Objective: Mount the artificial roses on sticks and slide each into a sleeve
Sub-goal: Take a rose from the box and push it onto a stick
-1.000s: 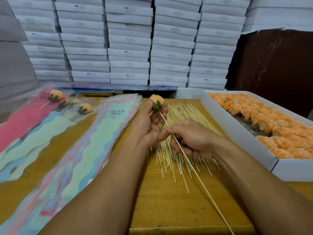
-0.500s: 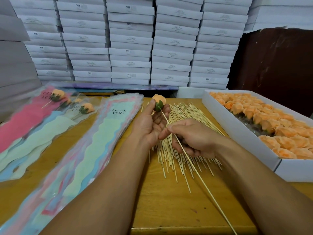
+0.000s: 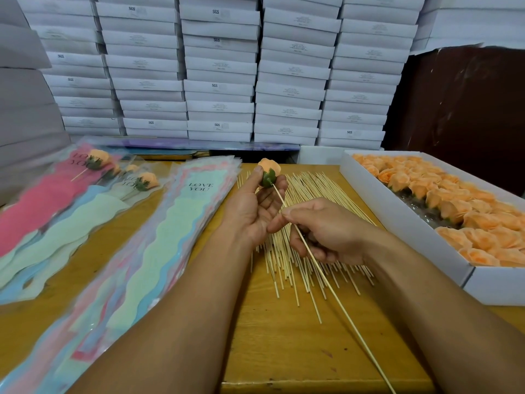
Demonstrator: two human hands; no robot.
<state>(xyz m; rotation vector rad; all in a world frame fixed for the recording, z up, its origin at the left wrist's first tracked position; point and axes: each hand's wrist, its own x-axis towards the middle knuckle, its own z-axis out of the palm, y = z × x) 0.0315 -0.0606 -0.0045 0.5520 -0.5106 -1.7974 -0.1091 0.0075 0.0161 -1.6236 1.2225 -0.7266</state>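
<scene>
My left hand (image 3: 252, 206) pinches an orange artificial rose (image 3: 269, 169) with a green base between thumb and fingertips, above the table's middle. A thin wooden stick (image 3: 335, 297) runs from the rose's green base down toward the lower right; my right hand (image 3: 321, 231) pinches it a short way below the rose. A pile of loose sticks (image 3: 306, 223) lies on the wooden table (image 3: 284, 351) under both hands. A stack of pastel "LOVE YOU" sleeves (image 3: 159, 240) lies just left of my left arm.
A white box of orange roses (image 3: 460, 211) stands at the right. At the far left lie sleeves holding finished roses (image 3: 96, 163) on more pastel sleeves. Stacked white cartons (image 3: 218, 69) form a wall behind the table. A dark board (image 3: 466, 103) leans at the back right.
The stick's tip has gone into the green base of the rose. Both hands stay almost where they were, with the rose held slightly higher.
</scene>
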